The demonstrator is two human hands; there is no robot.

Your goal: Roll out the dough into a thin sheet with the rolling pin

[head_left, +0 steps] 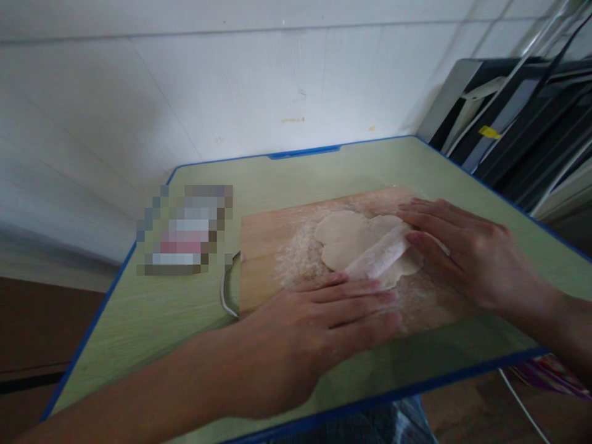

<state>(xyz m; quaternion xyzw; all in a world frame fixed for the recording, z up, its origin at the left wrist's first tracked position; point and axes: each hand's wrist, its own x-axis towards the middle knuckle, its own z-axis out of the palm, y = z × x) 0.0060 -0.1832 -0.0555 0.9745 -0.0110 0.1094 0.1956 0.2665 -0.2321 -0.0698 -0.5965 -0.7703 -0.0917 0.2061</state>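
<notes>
A whitish, floured rolling pin lies diagonally across a thin, flat sheet of dough with an uneven, lobed edge. My left hand rests palm down over the near end of the pin, its fingers stretched out flat and pointing right. Over the far end lies my right hand, fingers extended to the left and covering that end. Neither hand wraps round the pin. Underneath, a wooden cutting board is dusted with flour. Both ends of the pin are partly hidden by my hands.
A metal handle sticks out at the board's left side. The green table has a blue rim and meets a white wall. A pixelated, phone-like object stands at left. Dark panels lean at right.
</notes>
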